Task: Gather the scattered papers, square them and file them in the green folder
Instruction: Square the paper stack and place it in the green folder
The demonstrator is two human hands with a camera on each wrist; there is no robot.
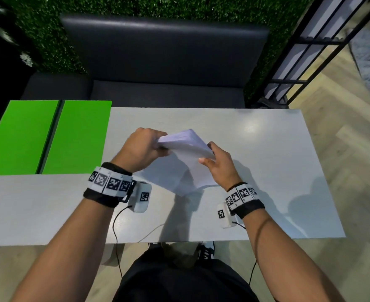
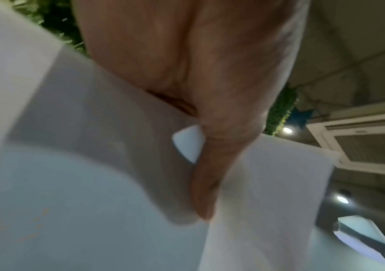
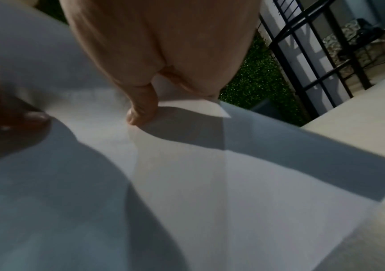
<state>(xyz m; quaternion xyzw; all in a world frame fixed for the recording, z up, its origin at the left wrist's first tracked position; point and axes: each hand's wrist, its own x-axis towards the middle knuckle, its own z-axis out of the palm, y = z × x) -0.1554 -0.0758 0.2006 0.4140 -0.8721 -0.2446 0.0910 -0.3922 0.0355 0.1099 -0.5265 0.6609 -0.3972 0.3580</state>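
Papers point(image 1: 186, 147) stand on edge above the table point(image 1: 266, 171), gathered in one stack, sheet count unreadable; the left hand point(image 1: 141, 147) and right hand point(image 1: 220, 165) each pinch an upper corner. Light and floppy, they likely handle best gripped at opposite edges; one green folder point(image 1: 49, 136) lies open to the left

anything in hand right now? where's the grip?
Yes: the stack of papers, held by both hands. The left hand grips its left end, the right hand pinches its right edge near the corner.
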